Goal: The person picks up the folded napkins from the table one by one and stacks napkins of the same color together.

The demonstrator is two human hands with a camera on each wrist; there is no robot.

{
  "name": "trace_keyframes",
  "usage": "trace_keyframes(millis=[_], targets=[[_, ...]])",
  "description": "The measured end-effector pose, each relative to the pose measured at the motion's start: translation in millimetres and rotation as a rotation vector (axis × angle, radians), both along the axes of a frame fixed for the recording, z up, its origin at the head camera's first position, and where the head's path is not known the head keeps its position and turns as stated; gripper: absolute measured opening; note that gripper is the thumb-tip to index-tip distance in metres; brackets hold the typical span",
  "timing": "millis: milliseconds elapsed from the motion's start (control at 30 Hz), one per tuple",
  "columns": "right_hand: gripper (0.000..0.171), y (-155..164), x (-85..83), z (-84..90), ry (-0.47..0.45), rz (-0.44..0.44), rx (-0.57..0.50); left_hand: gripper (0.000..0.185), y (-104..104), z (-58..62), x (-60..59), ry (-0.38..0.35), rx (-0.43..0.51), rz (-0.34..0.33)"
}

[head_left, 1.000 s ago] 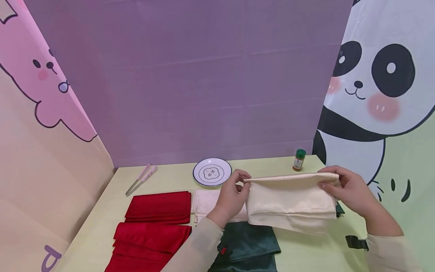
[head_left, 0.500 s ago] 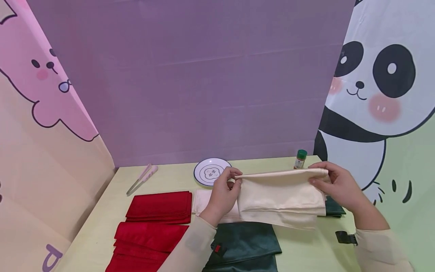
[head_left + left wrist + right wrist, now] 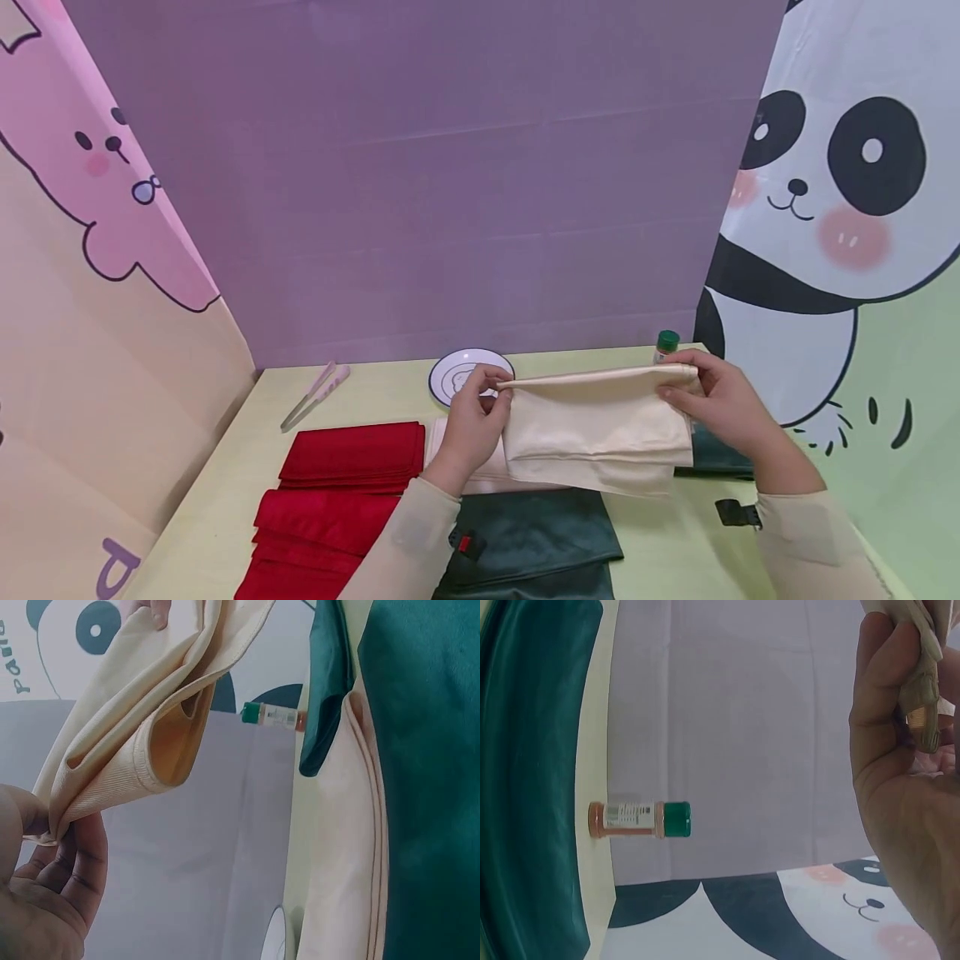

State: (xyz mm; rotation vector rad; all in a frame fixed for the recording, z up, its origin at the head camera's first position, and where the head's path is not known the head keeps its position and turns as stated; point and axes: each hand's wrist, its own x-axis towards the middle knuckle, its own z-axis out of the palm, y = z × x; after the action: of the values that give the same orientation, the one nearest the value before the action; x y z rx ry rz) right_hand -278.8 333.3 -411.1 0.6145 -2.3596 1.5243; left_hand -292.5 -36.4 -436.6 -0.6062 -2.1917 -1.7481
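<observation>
A folded cream satin cloth hangs above the table between both hands. My left hand pinches its upper left corner, and my right hand grips the upper right corner. Loose layers of the cloth droop in the left wrist view. Beneath it lies a pale folded cloth, partly covered in the head view. A dark green cloth spreads in front of that. Another green cloth sits folded at the right, partly hidden behind the held one.
Two red cloths lie at the left, one neatly folded and one in uneven layers. Tongs rest at the back left. A white plate and a small green-capped bottle stand along the back edge.
Both hands have shifted left and slightly upward with the cream cloth held between them. More of the folded green cloth at the right shows now, and the cream cloth covers more of the pale one.
</observation>
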Motion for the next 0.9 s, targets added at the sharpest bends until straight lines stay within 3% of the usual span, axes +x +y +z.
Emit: trace_keyframes(millis=[333,600,900], targets=[[0.034,-16,-10.0,-0.7,0.005,0.023,-0.028,0.022,-17,4.2,0.6,-0.002,-0.004,0.027],[0.034,-30,-15.1,0.9,0.002,0.035,-0.053,0.022,-29,7.8,-0.9,0.050,0.015,0.044],[0.035,-44,-19.6,2.4,-0.002,0.042,-0.076,0.022,-41,8.6,-2.8,0.060,0.030,0.064]])
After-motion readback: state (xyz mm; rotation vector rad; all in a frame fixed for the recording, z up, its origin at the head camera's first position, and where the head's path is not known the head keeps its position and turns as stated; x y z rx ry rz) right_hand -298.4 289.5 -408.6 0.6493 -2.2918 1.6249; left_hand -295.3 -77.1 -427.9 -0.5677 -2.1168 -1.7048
